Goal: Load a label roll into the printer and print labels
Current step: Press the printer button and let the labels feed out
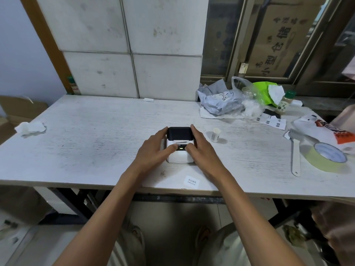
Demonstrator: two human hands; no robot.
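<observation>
Now both hands, left hand (153,148) & right hand (199,148), hug the small white printer w/ black lid (179,144) mid-table, thumbs by its lit screen, lid looks shut, so pressing print likely comes next.

Both hands (153,148) (201,148) covered the printer's (179,157) sides. Its small lit display (181,149) was unreadable. The picture's right border cropped the bag (326,129) at the table's (96,131) right edge.

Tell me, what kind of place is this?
Probably a small storeroom or packing corner: a worn white table holding a label printer, tape roll and mailer bags, with a printed cardboard carton behind the window.
</observation>
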